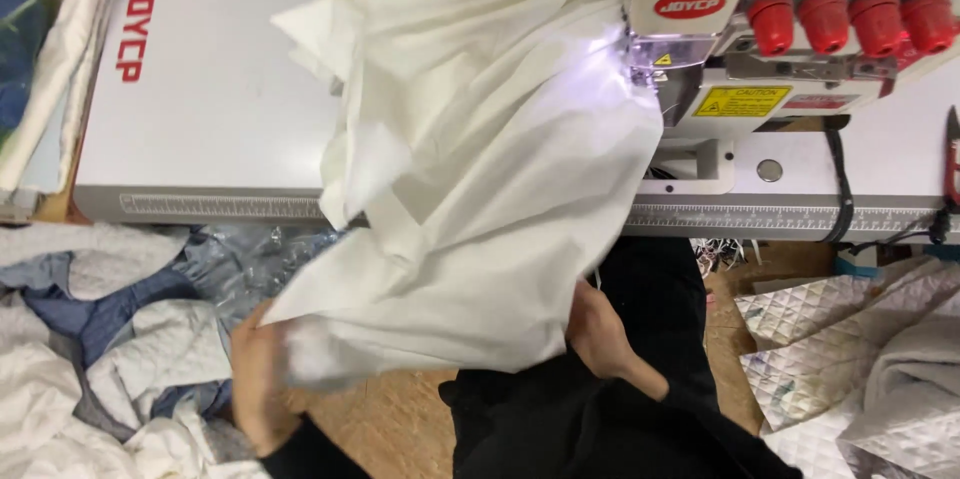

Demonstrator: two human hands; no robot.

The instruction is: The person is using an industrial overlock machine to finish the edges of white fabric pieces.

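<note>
Below the sewing machine, draping off the surface toward the lap: white cloth, crumpled, long axis running machine to body. Left hand and right hand both gripping its lower edge.

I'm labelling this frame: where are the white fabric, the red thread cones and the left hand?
White woven fabric (480,189), head view, middle fold.
Red plastic thread cones (823,9), head view, second cone's body.
Left hand (258,379), head view, back of hand.
</note>
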